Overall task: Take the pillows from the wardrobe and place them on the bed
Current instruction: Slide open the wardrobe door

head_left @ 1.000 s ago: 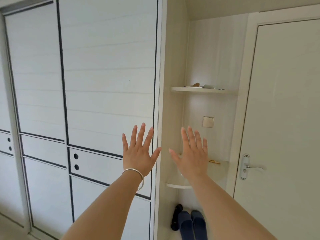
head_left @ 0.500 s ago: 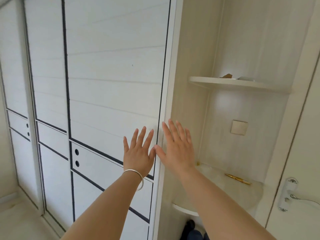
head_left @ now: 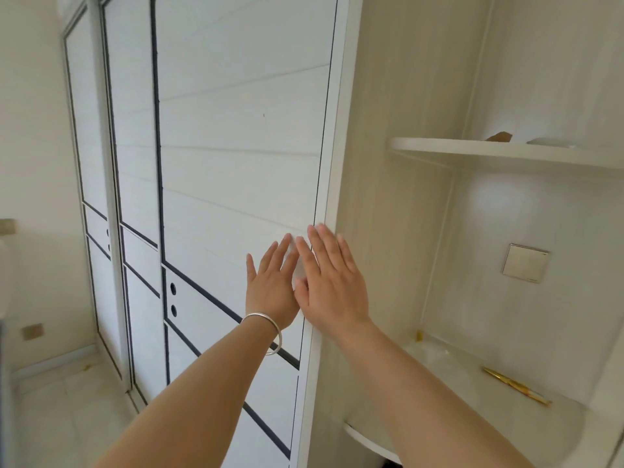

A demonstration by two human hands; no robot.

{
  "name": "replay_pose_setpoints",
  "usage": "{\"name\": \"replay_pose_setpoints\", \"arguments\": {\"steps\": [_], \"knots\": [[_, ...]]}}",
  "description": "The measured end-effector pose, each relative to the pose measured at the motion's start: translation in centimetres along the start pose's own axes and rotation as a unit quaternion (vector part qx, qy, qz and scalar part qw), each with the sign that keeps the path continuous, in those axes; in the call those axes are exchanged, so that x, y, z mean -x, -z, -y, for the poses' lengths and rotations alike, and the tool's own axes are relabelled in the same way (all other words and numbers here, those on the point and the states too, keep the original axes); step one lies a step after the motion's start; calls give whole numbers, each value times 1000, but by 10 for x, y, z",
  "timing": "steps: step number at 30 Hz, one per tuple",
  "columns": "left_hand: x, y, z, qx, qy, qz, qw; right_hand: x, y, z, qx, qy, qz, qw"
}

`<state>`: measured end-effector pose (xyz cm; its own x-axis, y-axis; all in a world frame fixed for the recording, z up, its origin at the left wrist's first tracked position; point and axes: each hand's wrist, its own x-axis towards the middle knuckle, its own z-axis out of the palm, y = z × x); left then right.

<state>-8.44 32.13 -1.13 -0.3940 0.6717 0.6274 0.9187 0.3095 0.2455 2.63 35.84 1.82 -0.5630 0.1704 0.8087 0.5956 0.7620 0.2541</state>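
flat hands [head_left: 304, 285] overlapping, wardrobe door [head_left: 236, 163] closed

I see both hands spread flat at the right edge of the white wardrobe door [head_left: 236, 163]. My left hand [head_left: 270, 288], a silver bangle [head_left: 266, 332] on its wrist, lies on the panel; my right hand [head_left: 332, 285] overlaps its thumb side, fingers at the door's frame. A gold pen [head_left: 515, 385] lies on the lower corner shelf [head_left: 506, 430].

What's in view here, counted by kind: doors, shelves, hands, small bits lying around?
White sliding wardrobe door panels: 3
Cream corner shelves: 2
Bare open hands, left and right: 2
Silver bangle: 1
Gold pen: 1
Beige wall switch: 1
Total: 10
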Motion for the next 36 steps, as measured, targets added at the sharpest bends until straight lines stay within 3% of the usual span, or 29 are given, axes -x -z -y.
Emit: {"name": "replay_pose_setpoints", "arguments": {"steps": [7, 15, 22, 25, 27, 30, 32, 36], "knots": [[-9, -5, 4, 10, -40, -30, 999, -8, -3, 6, 20, -4, 30, 999], [-15, -10, 8, -5, -22, -26, 999, -20, -8, 21, 144, 34, 84, 985], [-24, -11, 25, 15, 34, -29, 999, -38, -22, 42, 43, -4, 111, 993], [-31, -10, 39, 19, 39, -28, 999, -54, -37, 51, -61, -66, 92, 992], [-40, -16, 56, -2, 41, -25, 999, -66, -45, 58, -213, -171, 98, 957], [-60, -29, 88, -34, 31, -46, 998, -90, -63, 66, -394, -309, 121, 857], [-74, -35, 111, -33, 14, -58, 998, -107, -81, 72, -414, -331, 129, 838], [-101, -46, 158, -34, -15, -77, 996, -135, -120, 91, -421, -343, 101, 834]]}}
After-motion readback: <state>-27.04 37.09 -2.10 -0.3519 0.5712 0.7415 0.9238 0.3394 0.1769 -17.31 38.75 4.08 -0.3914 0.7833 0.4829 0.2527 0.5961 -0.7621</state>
